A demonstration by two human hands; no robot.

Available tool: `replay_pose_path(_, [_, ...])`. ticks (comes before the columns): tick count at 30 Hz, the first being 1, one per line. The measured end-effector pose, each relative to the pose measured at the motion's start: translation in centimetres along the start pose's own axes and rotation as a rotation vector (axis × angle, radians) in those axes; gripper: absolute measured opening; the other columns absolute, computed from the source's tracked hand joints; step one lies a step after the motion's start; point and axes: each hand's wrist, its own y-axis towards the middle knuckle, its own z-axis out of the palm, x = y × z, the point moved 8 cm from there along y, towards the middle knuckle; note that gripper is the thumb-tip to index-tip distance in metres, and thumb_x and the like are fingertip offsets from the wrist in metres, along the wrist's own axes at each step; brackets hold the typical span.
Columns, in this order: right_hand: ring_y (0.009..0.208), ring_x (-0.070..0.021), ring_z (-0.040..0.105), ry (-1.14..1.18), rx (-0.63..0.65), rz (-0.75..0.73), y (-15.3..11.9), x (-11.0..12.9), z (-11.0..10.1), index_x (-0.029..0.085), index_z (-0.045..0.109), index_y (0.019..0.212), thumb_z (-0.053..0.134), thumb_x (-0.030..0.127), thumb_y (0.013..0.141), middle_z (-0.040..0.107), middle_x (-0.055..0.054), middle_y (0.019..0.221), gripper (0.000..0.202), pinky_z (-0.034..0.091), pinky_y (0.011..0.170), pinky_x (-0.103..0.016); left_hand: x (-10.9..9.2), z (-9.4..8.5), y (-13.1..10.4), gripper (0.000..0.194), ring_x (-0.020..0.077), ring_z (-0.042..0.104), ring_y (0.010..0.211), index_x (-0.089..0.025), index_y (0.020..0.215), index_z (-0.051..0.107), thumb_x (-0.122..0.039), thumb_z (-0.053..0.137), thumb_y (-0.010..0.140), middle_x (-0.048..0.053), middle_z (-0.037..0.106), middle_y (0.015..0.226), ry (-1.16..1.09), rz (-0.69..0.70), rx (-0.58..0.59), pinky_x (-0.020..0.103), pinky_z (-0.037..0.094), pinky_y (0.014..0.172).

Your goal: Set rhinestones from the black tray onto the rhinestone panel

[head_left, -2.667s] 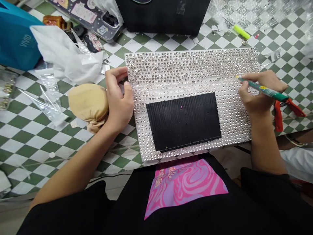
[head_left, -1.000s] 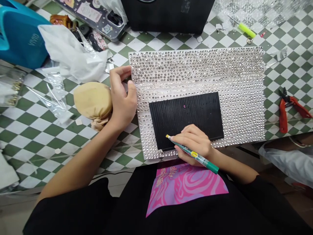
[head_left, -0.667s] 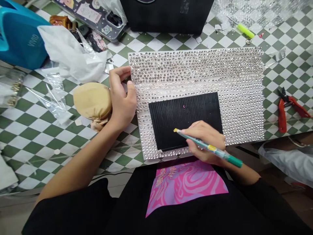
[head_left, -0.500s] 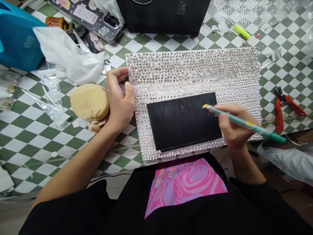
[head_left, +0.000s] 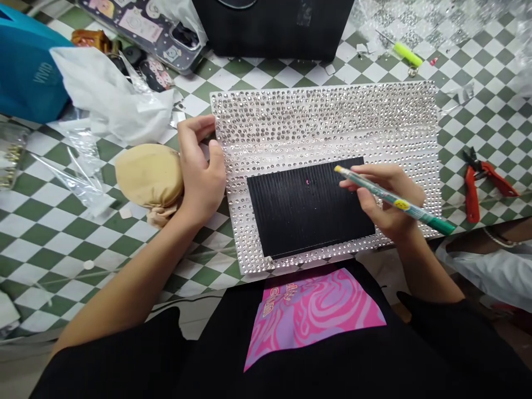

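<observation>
The right hand (head_left: 394,221) has swung up from the lower left of the black ribbed rectangular pad (head_left: 307,216) to its upper right, carrying a slim green pen-shaped tool with a yellow tip (head_left: 419,213). That puts the tip above the ribs, away from the stones; from here I can't tell whether it touches. The thumb and fingers are closed narrowly around the barrel. The left hand (head_left: 202,172) hasn't shifted, its fingers loosely curved against the left edge of the white board covered in silvery stones (head_left: 299,116).

The pad lies at a slant on the near half of that board, stones showing around it. The board's near edge runs along the table edge, close to the person's lap. A beige cloth pouch (head_left: 147,173) crowds the left wrist, and a black box (head_left: 274,27) stands beyond the far edge. On the right, green-and-white checked cloth (head_left: 469,133) separates the board from red-handled cutters (head_left: 471,194); another person's forearm (head_left: 477,238) rests just nearer.
</observation>
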Motion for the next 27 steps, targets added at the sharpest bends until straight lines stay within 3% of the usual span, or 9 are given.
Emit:
replay_pose_path(3, [0.085,-0.0139,0.074,0.121,0.037,0.054,0.1,0.0,1.2,0.021,0.061,0.114,0.059,0.014,0.089,0.071,-0.001,0.098,0.026,0.062,0.075,-0.025,-0.1,0.0,0.0,0.043,0.0228,0.057,0.116,-0.021,0.120,0.050,-0.051,0.053,0.089,0.010,0.056,0.121,-0.003,0.001,0.001,0.047,0.045,0.110])
replay_pose_path(10, [0.074,-0.0135,0.071,0.207,-0.087,0.107,0.1,-1.0,-0.1,0.019,0.068,0.097,0.062,0.017,0.088,0.071,0.000,0.083,0.011,0.060,0.066,-0.027,0.0,0.0,0.0,0.042,0.0226,0.057,0.117,-0.022,0.121,0.050,-0.050,0.052,0.089,0.010,0.057,0.122,0.005,0.012,0.001,0.047,0.046,0.109])
replay_pose_path(12, [0.072,-0.0139,0.070,0.172,-0.176,0.066,0.2,-1.3,-1.6,0.018,0.068,0.096,0.062,0.016,0.087,0.070,-0.002,0.082,0.012,0.059,0.064,-0.027,0.1,0.0,0.0,0.042,0.0224,0.057,0.117,-0.023,0.120,0.050,-0.050,0.053,0.089,0.009,0.057,0.122,0.005,0.006,0.000,0.046,0.045,0.109])
replay_pose_path(16, [0.067,-0.0146,0.069,-0.019,-0.398,-0.011,0.9,-3.3,-6.4,0.015,0.071,0.092,0.062,0.012,0.085,0.068,-0.006,0.077,0.012,0.056,0.058,-0.027,-0.1,0.0,0.0,0.041,0.0229,0.057,0.117,-0.020,0.120,0.050,-0.045,0.056,0.088,0.010,0.057,0.122,-0.026,-0.007,0.005,0.045,0.045,0.110])
replay_pose_path(20, [0.065,-0.0130,0.069,-0.148,-0.495,-0.068,1.8,-6.5,-10.3,0.012,0.068,0.091,0.058,0.015,0.084,0.064,-0.004,0.081,0.012,0.055,0.057,-0.027,-0.8,0.0,0.1,0.035,0.0204,0.056,0.119,-0.013,0.123,0.048,-0.023,0.052,0.090,0.013,0.056,0.125,0.014,-0.032,0.048,0.041,0.045,0.110])
replay_pose_path(23, [0.068,-0.0124,0.069,-0.214,-0.465,-0.039,2.2,-8.8,-10.8,0.010,0.065,0.090,0.056,0.016,0.084,0.062,-0.003,0.081,0.013,0.056,0.059,-0.026,-1.4,-0.1,0.1,0.035,0.0177,0.055,0.120,-0.009,0.124,0.046,-0.007,0.045,0.090,0.015,0.055,0.126,0.047,-0.050,0.070,0.038,0.045,0.110])
replay_pose_path(27, [0.074,-0.0132,0.069,-0.329,-0.422,-0.001,2.0,-9.8,-10.2,0.012,0.064,0.092,0.056,0.020,0.085,0.063,-0.004,0.086,0.012,0.056,0.067,-0.029,-1.5,-0.1,0.1,0.035,0.0171,0.056,0.120,-0.006,0.124,0.046,0.000,0.042,0.090,0.016,0.055,0.126,0.036,-0.041,0.062,0.037,0.045,0.110])
